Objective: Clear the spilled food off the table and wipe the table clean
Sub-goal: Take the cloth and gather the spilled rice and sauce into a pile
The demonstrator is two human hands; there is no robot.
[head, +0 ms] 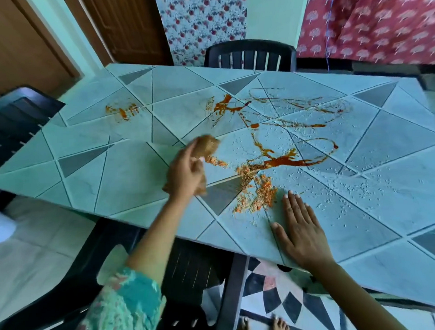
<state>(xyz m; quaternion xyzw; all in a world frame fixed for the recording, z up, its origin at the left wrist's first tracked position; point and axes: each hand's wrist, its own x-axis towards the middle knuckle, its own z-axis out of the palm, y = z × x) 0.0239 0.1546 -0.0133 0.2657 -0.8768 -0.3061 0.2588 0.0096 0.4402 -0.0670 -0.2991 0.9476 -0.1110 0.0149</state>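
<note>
left hand (184, 173) fingers curled round brown cloth (207, 146), 10 o'clock of rice pile (257, 195). right hand (300, 227) flat on desk (112, 169), fingers straight. risk imo: hard swipe smears sauce (283, 160) wider, flicks grains off 6 o'clock edge.

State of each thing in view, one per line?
left hand: grips the brown cloth, motion-blurred
brown cloth: bunched in left hand
right hand: flat on table, fingers straight
rice pile: gathered, orange-stained, by right fingertips
sauce: smeared in streaks, unwiped
table: dirty, grains scattered
</note>
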